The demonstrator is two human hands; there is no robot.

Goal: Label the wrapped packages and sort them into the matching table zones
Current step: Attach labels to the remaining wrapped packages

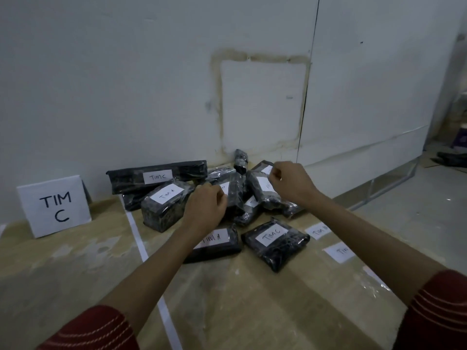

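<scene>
Sleeves [439,311]: red with pale stripes, one at each bottom corner, and bare forearms stretch out over the table [75,286].
Front packages: a black-wrapped TIM C package [275,242] lies flat near the table's right side. Just left of it is a TIM A package [219,246], partly under the left forearm.
Left hand [206,205]: knuckles to us, fingers curled, right up against the pile [237,198]. Whether it grips anything, can't tell.
Right hand [290,183]: also curled, fingertips down at a white label at the back of the heap. Pinching or only touching, can't tell.
Pile: black wrapped packages heaped by the wall, right of the tape line [137,238]. A long TIM C package [156,176] sits at its left, with a chunky TIM A block [164,205] in front of that.
Loose labels [317,231]: two white slips on the table, right of the front packages.
Zone sign [54,205]: a white card reading TIM C stands left of the tape line, apart from the pile.
</scene>
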